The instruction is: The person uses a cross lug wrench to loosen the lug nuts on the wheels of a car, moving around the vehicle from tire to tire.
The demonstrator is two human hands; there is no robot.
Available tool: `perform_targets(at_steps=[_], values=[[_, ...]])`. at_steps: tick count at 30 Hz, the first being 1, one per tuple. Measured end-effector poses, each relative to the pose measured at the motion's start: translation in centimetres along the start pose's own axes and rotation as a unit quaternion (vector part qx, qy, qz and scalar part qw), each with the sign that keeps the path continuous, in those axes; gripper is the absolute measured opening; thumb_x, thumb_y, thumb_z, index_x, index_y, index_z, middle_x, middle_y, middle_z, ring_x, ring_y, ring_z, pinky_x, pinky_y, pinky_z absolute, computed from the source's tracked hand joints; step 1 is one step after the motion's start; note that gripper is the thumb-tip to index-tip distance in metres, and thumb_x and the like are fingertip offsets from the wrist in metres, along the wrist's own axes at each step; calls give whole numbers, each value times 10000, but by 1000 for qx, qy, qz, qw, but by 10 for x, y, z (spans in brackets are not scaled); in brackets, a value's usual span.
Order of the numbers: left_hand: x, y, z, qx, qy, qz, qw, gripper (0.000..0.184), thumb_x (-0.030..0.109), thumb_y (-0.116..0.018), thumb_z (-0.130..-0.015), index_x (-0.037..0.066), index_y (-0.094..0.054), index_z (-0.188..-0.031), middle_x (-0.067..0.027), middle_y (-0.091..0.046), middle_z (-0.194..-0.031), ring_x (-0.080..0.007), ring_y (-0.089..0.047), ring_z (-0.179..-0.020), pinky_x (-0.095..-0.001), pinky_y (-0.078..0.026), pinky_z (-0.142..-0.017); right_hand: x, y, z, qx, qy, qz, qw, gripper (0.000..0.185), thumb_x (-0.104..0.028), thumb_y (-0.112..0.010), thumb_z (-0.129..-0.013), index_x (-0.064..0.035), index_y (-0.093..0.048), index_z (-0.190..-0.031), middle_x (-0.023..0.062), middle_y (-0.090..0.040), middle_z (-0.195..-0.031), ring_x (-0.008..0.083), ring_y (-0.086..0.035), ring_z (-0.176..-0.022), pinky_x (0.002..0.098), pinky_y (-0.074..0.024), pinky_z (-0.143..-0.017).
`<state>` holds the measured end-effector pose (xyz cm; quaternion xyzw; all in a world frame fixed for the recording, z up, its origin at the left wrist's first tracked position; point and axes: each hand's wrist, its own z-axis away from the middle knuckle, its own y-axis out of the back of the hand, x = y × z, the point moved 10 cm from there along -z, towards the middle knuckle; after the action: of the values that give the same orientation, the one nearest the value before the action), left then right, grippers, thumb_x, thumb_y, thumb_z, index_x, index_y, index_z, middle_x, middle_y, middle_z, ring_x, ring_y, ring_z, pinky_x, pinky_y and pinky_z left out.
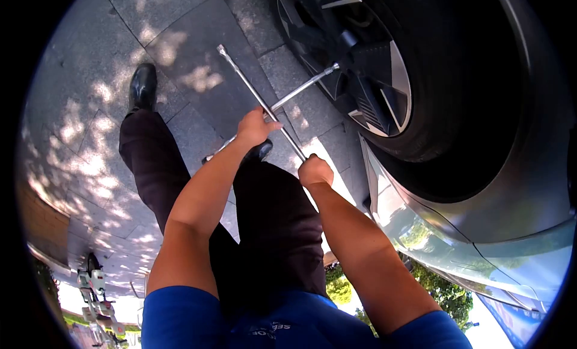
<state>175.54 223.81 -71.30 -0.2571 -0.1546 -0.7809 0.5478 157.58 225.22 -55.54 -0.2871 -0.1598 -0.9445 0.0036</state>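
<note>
A silver four-way lug wrench point(290, 98) is held in front of the car wheel point(393, 78). My left hand point(255, 128) is closed around it near where its bars cross. Lower on the right, my right hand point(315, 171) is wrapped round the end of one bar and hides that tip. One socket end points at the dark and silver wheel rim; I cannot tell whether it touches. Another end sticks out over the paving, up and to the left. The fourth bar runs down left behind my left wrist.
A black tyre sits under the grey car body point(481, 229) on the right. My black shoe point(143, 88) stands on the grey stone paving point(198, 48), dappled with sunlight. White parked two-wheelers point(96, 295) show at the lower left edge.
</note>
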Motion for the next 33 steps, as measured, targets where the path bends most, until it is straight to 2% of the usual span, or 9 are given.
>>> perform_targets(at_steps=[5,9,15,18,21,25,28,30,33], values=[[53,41,79,104,-83,-87,987,688,387,-778,-765,5,-546,-1287,-234,-552,-1293,-386,-518,-1219,-435,-423,-1014,-4,10,17,1,92,-3,996,315,-130,-474,-879,-66,-643,-1138,196,-650,-1172,341,-618,-1120,420,-491,-950],[83,204,197,199,-193,-42,960,568,276,-750,-798,-12,-565,-1251,-227,-549,-1291,-375,-507,-1231,-409,-402,-1045,-2,14,58,-11,111,19,994,308,-103,-502,-874,-58,-685,-1118,166,-654,-1194,313,-627,-1125,403,-508,-933],[-229,458,370,233,184,-84,951,486,210,-639,-889,-59,-532,-1280,-187,-649,-1118,-267,-622,-997,-333,-484,-891,53,-16,189,-131,63,-16,989,311,-97,-592,-840,-63,-696,-1131,150,-650,-1224,303,-609,-1171,420,-511,-936],[-203,541,441,219,297,-95,924,431,215,-611,-912,-48,-532,-1245,-162,-654,-1039,-243,-629,-896,-337,-483,-796,93,-58,222,-154,64,-93,982,334,-94,-651,-791,-125,-711,-1118,116,-668,-1198,274,-619,-1160,421,-529,-878],[-137,536,480,204,321,-110,918,371,238,-597,-924,-19,-540,-1185,-136,-637,-964,-233,-609,-805,-361,-461,-692,106,-201,188,-223,126,-113,960,213,-129,-649,-780,-107,-764,-958,128,-710,-1076,246,-683,-1012,439,-536,-833],[-67,526,491,202,294,-167,919,302,269,-577,-939,19,-550,-1106,-101,-613,-865,-221,-583,-682,-394,-431,-554,134,-326,216,-253,85,-345,900,249,-163,-653,-751,-49,-735,-955,155,-701,-938,267,-667,-811,428,-528,-686],[39,495,444,200,151,-211,945,263,292,-563,-951,47,-558,-1046,-75,-596,-790,-212,-563,-590,-418,-408,-450,163,-353,237,-173,53,-520,835,211,-198,-654,-758,-38,-729,-874,130,-692,-795,246,-654,-679,412,-517,-589],[137,419,393,141,4,-220,965,261,292,-556,-954,56,-548,-1066,-68,-602,-885,-218,-579,-647,-389,-424,-478,209,-375,296,-90,18,-634,768,212,-225,-631,-793,-31,-716,-788,114,-668,-702,240,-629,-601,418,-499,-555],[252,261,391,111,-114,-270,950,282,294,-558,-954,63,-547,-1116,-65,-596,-911,-208,-580,-657,-353,-437,-480,253,-442,339,-104,-14,-679,727,229,-223,-617,-798,-45,-744,-865,116,-678,-710,244,-625,-593,418,-489,-546]])
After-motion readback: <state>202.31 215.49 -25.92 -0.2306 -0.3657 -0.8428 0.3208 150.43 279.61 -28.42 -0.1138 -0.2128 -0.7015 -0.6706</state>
